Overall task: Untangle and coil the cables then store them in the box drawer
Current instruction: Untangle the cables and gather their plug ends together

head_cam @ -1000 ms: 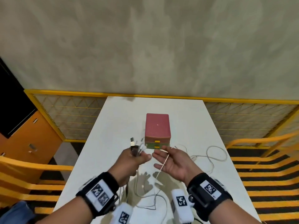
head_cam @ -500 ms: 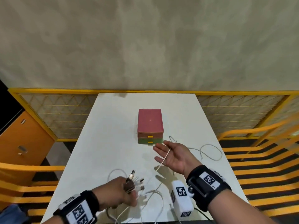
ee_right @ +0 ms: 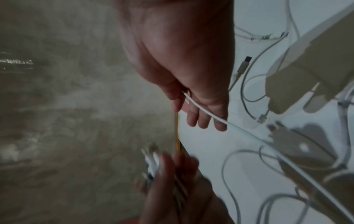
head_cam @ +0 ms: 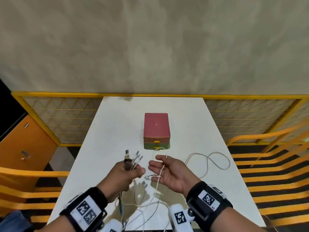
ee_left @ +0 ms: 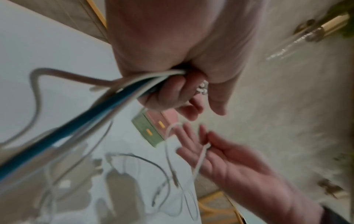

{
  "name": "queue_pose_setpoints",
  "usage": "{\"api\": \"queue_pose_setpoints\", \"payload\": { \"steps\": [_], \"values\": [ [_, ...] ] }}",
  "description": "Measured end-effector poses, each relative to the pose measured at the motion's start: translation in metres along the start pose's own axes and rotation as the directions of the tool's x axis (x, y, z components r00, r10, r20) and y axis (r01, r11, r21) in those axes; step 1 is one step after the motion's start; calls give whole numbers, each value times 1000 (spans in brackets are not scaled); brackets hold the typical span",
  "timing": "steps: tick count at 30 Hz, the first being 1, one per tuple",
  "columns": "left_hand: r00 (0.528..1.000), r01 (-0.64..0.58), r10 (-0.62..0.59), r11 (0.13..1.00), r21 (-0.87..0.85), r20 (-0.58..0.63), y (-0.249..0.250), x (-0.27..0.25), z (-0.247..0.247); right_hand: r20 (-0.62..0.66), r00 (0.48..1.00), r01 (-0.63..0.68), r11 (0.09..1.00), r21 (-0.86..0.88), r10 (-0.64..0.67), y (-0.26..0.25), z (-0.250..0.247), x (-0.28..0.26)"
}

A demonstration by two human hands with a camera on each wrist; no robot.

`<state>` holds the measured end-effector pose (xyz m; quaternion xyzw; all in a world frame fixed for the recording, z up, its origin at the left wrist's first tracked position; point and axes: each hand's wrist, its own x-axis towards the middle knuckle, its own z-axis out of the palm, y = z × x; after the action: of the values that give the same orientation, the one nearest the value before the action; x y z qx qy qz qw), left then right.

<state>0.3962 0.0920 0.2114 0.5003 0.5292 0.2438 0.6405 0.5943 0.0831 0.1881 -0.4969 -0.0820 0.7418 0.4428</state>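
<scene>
Risk of a fresh snarl if the left hand draws its bundle away too fast: loops on the bench at lower centre look crossed, and could cinch into a knot or drag toward the near edge. Left hand at centre frame, raised, fist clamped round a bundle of cables, plugs fanning upward. Right hand just beside it, palm up, fingers relaxed and apart, one white cable draped across the palm, not gripped. Another loose cable looped on the bench at centre right. Box at centre, both drawers appearing closed; nothing stored yet.
</scene>
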Motion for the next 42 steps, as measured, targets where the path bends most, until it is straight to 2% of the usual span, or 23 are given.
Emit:
{"api": "queue_pose_setpoints", "payload": {
  "steps": [2, 4, 6, 8, 11, 16, 19, 21, 23, 24, 27, 29, 31, 32, 33, 38, 40, 42],
  "values": [
    [997, -68, 68, 998, -11, 36, 5, 2, 24, 57, 998, -20, 1000, 2, 20, 7, 11, 1],
    [996, -90, 90, 996, -20, 5, 3, 5, 41, 103, 994, -36, 999, -1, 36, 8, 19, 0],
    [998, -58, 58, 998, -10, -13, 2, 8, 46, 97, 993, -58, 997, -58, 64, 5, 20, -2],
    [996, -16, 13, 999, 44, 86, -2, 8, 40, 69, 995, -66, 997, -49, 69, -5, 14, -3],
    [948, 66, -127, 976, 208, 292, -11, 0, 26, -12, 1000, 3, 1000, 16, -3, -29, 1, -2],
    [897, 137, -309, 873, 468, 314, -28, -11, -1, -82, 990, 114, 993, 8, -113, -64, -15, -15],
    [887, 134, -311, 881, 453, 341, -30, -15, -6, -104, 978, 176, 983, -50, -180, -72, -26, -27],
    [908, 117, -250, 922, 370, 336, -26, -13, -8, -66, 975, 193, 957, -218, -212, -67, -31, -38],
    [951, 113, -171, 967, 227, 257, -17, -8, -11, -11, 980, 171, 866, -470, -200, -53, -36, -47],
    [969, 116, -144, 983, 143, 200, -12, -5, -12, 15, 986, 140, 787, -600, -164, -43, -40, -52],
    [993, 86, -81, 995, -55, 89, 11, -2, -14, 89, 996, 66, 460, -886, 27, -12, -50, -64],
    [996, 46, -34, 990, -137, 88, 29, -2, -15, 137, 983, 112, 185, -976, 124, 9, -57, -65],
    [995, 1, 17, 983, -183, 97, 41, -3, -14, 163, 973, 183, -115, -976, 163, 27, -66, -63],
    [995, -20, 41, 978, -207, 95, 47, -4, -13, 171, 970, 208, -229, -951, 172, 34, -70, -61],
    [994, -40, 63, 971, -235, 90, 51, -4, -12, 181, 965, 232, -294, -927, 190, 40, -73, -61],
    [991, -101, 123, 950, -296, 58, 65, -4, -5, 49, 937, 193, -397, -897, 345, 44, -90, -62],
    [993, -83, 103, 951, -298, 52, 66, -4, -7, 31, 949, 162, -398, -903, 314, 39, -98, -54],
    [996, -53, 74, 950, -308, 57, 67, -5, -9, 74, 980, 137, -352, -926, 187, 31, -99, -42]
  ]
}}
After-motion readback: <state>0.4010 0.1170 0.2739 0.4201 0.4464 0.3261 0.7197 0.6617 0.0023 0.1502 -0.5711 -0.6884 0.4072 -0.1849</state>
